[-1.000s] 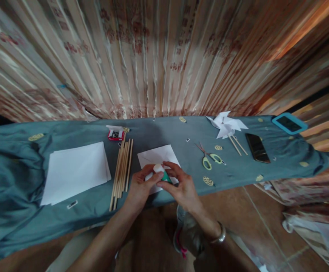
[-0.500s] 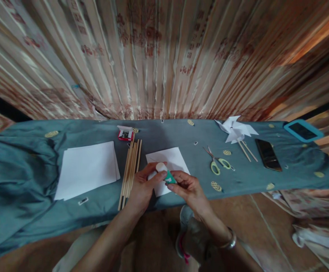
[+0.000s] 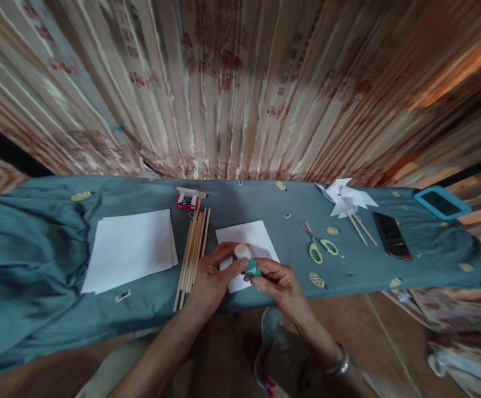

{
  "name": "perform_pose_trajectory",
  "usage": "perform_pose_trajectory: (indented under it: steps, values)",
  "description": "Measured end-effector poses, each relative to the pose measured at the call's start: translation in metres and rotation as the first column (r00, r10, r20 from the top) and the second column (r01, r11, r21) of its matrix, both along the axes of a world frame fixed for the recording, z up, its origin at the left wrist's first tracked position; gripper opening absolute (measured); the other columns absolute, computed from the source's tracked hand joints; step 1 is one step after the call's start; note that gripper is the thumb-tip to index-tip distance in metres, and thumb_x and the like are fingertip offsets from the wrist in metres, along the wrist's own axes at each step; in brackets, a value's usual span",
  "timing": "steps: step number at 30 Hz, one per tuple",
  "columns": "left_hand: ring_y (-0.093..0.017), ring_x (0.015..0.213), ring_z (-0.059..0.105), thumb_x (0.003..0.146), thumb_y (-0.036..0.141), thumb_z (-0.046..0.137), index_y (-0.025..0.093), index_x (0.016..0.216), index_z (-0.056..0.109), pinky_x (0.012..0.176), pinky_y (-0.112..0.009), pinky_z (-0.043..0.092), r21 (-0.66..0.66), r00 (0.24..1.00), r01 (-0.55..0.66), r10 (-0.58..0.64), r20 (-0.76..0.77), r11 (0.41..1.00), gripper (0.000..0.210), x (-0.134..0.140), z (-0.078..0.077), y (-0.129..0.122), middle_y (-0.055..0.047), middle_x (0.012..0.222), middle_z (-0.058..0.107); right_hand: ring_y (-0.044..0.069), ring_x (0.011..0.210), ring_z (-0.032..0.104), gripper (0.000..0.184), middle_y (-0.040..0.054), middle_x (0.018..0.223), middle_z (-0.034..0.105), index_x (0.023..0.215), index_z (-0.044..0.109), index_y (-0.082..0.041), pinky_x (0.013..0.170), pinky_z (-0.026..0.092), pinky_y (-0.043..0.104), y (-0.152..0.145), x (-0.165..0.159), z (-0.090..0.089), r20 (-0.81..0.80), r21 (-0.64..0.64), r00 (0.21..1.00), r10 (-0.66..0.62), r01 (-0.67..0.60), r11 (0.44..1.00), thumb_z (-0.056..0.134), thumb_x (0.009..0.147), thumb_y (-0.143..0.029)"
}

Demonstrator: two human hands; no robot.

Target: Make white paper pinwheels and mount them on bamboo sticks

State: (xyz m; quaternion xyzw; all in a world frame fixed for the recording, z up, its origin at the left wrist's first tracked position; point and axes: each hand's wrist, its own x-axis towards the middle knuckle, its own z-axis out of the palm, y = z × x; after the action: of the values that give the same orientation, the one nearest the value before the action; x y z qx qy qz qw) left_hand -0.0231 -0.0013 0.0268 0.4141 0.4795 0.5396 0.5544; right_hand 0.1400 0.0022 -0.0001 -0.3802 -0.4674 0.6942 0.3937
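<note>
Between my two hands is a glue stick [image 3: 252, 267] with a white cap and a green label. The fingers and thumb of my left hand [image 3: 213, 273] are closed round its capped end. My right hand [image 3: 279, 281] pinches the green lower end. Directly beneath them a white sheet of paper [image 3: 255, 235] lies on the cloth, partly covered by my hands. Just left of my left hand is a bundle of thin wooden sticks [image 3: 194, 249].
The table cloth [image 3: 141, 309] is blue-green. A paper stack [image 3: 130, 249] lies left, with a small red box [image 3: 187, 199] behind the sticks. Rightward are scissors [image 3: 315, 243], white paper pinwheels [image 3: 343, 196], a dark phone [image 3: 392, 236] and a blue-framed tablet [image 3: 443, 201]. A curtain [image 3: 232, 99] hangs behind.
The view has shifted a little, so the table sits slightly lower. Both hands keep hold of the glue stick, with little change in their grip.
</note>
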Motion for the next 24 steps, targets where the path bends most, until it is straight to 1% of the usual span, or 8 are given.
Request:
perform_pose_trajectory:
  steps: [4,7,10,14,17,24]
  values:
    - [-0.017,0.079,0.056,0.074,0.035,0.069,0.020,0.097,0.074,0.074,-0.026,0.044,-0.006,0.998,0.039,-0.039,0.056,0.999,0.027,0.000,-0.004,-0.002,-0.002,0.086,0.063,0.013,0.073,0.061,0.026,0.0028,0.083,0.072,0.097,0.073,-0.021,0.071,0.048,0.025,-0.001,0.001,0.004,-0.023,-0.006,0.998,0.062,-0.062,0.998,0.072,0.077,-0.038]
    - [-0.014,0.066,0.054,0.073,0.039,0.069,0.019,0.104,0.072,0.063,-0.026,0.045,-0.068,0.984,0.087,-0.075,0.161,0.994,0.036,0.001,-0.005,-0.003,-0.002,0.085,0.061,0.012,0.070,0.059,0.026,0.0027,0.083,0.072,0.097,0.074,-0.021,0.070,0.048,0.024,-0.003,0.001,0.006,-0.026,-0.019,0.995,0.092,-0.093,0.995,0.070,0.079,-0.039]
    - [-0.012,0.060,0.050,0.071,0.039,0.071,0.017,0.097,0.073,0.059,-0.026,0.044,-0.081,0.978,0.099,-0.082,0.191,0.992,0.034,0.003,0.000,-0.004,-0.001,0.080,0.059,0.012,0.071,0.061,0.027,0.0025,0.083,0.072,0.098,0.074,-0.021,0.071,0.049,0.025,-0.003,0.001,0.005,-0.028,-0.014,0.995,0.095,-0.095,0.995,0.072,0.078,-0.039]
    - [-0.013,0.063,0.052,0.068,0.036,0.072,0.017,0.084,0.073,0.061,-0.025,0.044,-0.072,0.985,0.078,-0.066,0.161,0.994,0.025,0.003,0.008,-0.005,-0.001,0.077,0.059,0.014,0.074,0.065,0.032,0.0040,0.088,0.074,0.100,0.074,-0.022,0.076,0.052,0.028,-0.003,0.002,0.001,-0.022,-0.025,0.997,0.070,-0.071,0.997,0.075,0.074,-0.040]
    - [-0.014,0.065,0.053,0.068,0.036,0.071,0.017,0.077,0.072,0.062,-0.026,0.044,-0.072,0.985,0.079,-0.067,0.157,0.994,0.021,0.003,0.011,-0.006,-0.001,0.076,0.060,0.014,0.076,0.066,0.031,0.0041,0.088,0.075,0.100,0.074,-0.022,0.077,0.053,0.028,-0.004,0.001,0.000,-0.022,-0.031,0.998,0.052,-0.053,0.998,0.076,0.073,-0.039]
    - [-0.017,0.071,0.057,0.068,0.038,0.071,0.017,0.081,0.072,0.065,-0.028,0.045,-0.069,0.992,0.062,-0.053,0.118,0.996,0.025,0.002,0.011,-0.009,-0.003,0.079,0.061,0.016,0.076,0.067,0.029,0.0034,0.087,0.075,0.096,0.075,-0.023,0.076,0.055,0.029,-0.007,0.000,-0.001,-0.022,-0.030,1.000,0.022,-0.023,0.999,0.077,0.072,-0.039]
